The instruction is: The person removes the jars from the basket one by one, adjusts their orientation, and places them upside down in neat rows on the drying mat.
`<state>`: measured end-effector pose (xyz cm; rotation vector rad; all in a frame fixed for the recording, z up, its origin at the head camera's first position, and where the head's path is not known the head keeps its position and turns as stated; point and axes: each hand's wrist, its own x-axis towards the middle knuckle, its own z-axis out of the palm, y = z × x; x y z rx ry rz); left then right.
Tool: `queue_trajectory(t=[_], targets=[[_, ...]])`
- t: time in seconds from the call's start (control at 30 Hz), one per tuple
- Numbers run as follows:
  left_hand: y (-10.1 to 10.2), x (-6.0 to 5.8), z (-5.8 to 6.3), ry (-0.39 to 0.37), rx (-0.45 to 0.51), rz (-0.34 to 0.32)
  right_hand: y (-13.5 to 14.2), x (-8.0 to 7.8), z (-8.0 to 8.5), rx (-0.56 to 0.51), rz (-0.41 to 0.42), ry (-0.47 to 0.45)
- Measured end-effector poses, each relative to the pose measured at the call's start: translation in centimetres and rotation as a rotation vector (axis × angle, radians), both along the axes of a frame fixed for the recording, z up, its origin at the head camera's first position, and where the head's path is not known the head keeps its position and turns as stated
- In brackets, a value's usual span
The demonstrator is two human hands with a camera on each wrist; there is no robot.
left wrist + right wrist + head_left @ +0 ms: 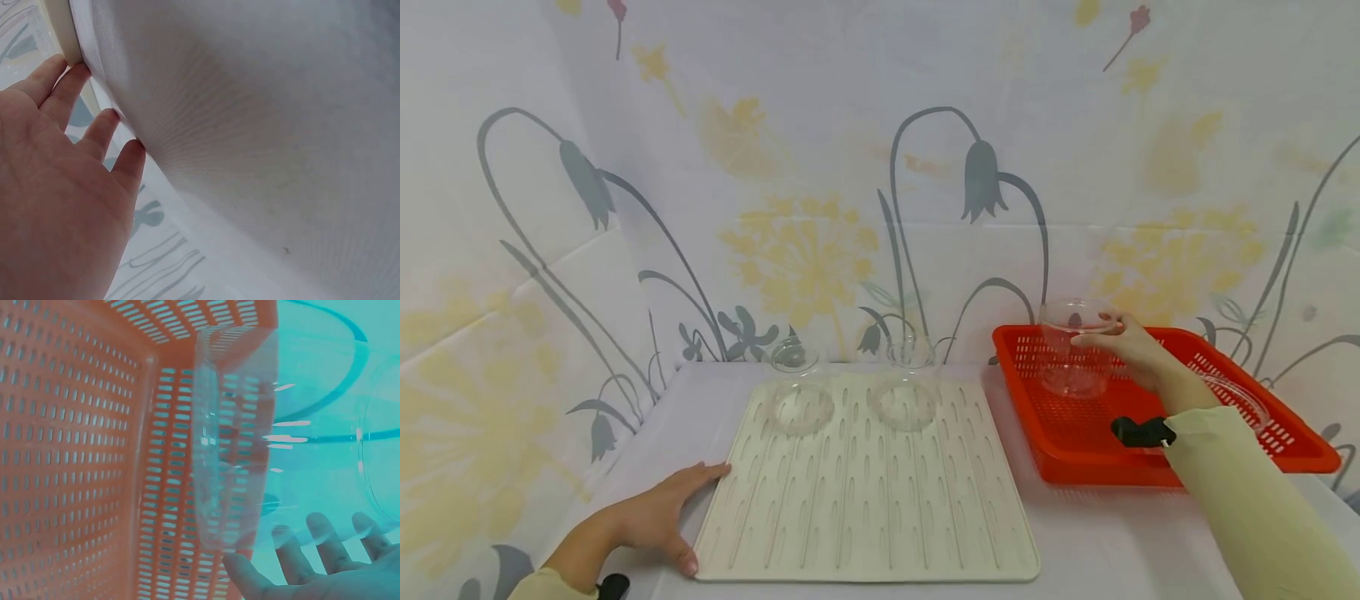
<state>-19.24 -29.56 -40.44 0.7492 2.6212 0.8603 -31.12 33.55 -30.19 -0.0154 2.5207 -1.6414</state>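
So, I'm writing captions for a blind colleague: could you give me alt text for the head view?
A right hand grips a clear container at a red basket, while the left hand touches the left edge of a pale mat. Two more clear containers stand toward the mat's far end.

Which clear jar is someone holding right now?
The jar at the left end of the red basket, gripped by the right hand. Two others stand on the pale mat, untouched.
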Motion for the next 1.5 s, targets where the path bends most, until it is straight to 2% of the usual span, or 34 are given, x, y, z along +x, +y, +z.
queue_trajectory(t=[0.33,0.5,0.93,1.2,1.5], targets=[[-0.2,0.0,0.0,0.003,0.011,-0.008,-0.9,0.7,1.0,-0.026,0.017,0.108],[-0.2,0.0,0.0,0.01,0.014,-0.014,-1.5,1.3,1.3,-0.011,-0.012,0.134],[-0.3,-0.1,0.0,0.005,-0.001,-0.006,-3.0,2.5,2.4,0.09,-0.034,0.212],[-0.1,0.0,0.0,0.016,-0.009,-0.018,-3.9,3.6,2.9,0.17,-0.007,0.245],[0.0,-0.1,0.2,0.012,-0.015,-0.001,-4.8,4.0,3.2,0.211,0.009,0.305]])
